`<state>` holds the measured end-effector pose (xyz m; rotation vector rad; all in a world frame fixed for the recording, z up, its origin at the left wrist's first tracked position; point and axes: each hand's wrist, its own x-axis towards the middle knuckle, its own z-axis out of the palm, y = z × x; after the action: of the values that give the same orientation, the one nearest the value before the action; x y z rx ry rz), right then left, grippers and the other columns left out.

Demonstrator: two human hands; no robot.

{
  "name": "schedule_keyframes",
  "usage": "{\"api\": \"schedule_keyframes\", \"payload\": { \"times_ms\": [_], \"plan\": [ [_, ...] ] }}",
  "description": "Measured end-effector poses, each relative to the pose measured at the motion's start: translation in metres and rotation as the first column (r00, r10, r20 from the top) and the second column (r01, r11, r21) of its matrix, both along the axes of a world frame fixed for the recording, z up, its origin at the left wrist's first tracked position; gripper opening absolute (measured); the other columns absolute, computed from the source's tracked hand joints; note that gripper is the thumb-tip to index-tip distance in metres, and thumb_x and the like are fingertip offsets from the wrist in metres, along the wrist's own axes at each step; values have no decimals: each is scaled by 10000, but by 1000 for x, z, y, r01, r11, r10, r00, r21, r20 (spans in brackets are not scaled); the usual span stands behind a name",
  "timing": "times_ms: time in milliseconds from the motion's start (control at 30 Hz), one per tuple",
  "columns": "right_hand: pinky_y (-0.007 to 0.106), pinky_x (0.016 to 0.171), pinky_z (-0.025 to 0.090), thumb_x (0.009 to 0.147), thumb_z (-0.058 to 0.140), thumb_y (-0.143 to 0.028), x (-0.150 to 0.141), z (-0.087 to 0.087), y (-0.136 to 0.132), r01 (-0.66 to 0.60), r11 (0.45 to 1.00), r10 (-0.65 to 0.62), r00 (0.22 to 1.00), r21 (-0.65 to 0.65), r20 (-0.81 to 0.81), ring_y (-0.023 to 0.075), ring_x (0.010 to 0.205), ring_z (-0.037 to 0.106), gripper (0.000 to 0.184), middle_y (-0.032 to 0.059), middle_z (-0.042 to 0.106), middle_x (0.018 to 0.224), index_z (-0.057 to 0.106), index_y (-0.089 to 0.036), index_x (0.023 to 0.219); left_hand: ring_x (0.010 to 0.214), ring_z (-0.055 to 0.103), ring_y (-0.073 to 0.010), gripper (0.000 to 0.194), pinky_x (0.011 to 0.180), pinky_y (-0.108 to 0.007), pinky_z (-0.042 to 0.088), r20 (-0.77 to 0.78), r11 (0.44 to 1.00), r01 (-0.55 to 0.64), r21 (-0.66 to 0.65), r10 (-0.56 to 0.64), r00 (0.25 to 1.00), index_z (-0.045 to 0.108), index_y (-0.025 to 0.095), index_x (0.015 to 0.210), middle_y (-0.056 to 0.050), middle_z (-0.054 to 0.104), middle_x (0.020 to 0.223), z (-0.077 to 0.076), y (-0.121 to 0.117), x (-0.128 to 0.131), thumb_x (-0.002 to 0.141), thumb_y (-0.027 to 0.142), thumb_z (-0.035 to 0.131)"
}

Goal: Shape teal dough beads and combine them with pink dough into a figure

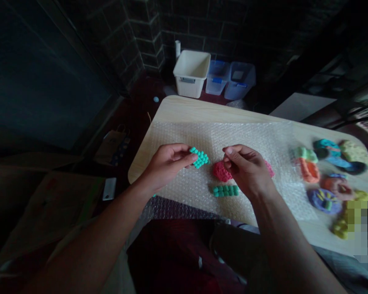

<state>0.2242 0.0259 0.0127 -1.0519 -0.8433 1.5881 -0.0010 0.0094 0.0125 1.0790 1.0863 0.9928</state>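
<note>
My left hand pinches a small turquoise-green piece made of rounded beads, between thumb and fingers above the bubble wrap. To its right, my right hand has thumb and fingertips pressed together; whatever may be in them is too small to make out. Below and behind that hand lies a bumpy pink lump, partly hidden by the fingers. Nearer to me, a short green strip of rounded balls rests on the wrap.
On the right of the wooden table lie several coloured clay-like shapes, among them a purple disc, an orange-and-green piece and a yellow one. Beyond the table stand a white bin and clear plastic boxes.
</note>
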Motion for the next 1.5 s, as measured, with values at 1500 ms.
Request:
{"api": "schedule_keyframes", "payload": {
  "times_ms": [1500],
  "plan": [
    [187,403,331,671,1038,-393,-2,9,-3,-27,998,31,997,61,-66,47,420,413,401,-70,506,478,689,-209,601,789,674,-176,243,739,-296,504,-50,1000,-1,-19,0,999,787,146,871,-64,773,862,5,-1,-1,832,375,856]
  ]
}}
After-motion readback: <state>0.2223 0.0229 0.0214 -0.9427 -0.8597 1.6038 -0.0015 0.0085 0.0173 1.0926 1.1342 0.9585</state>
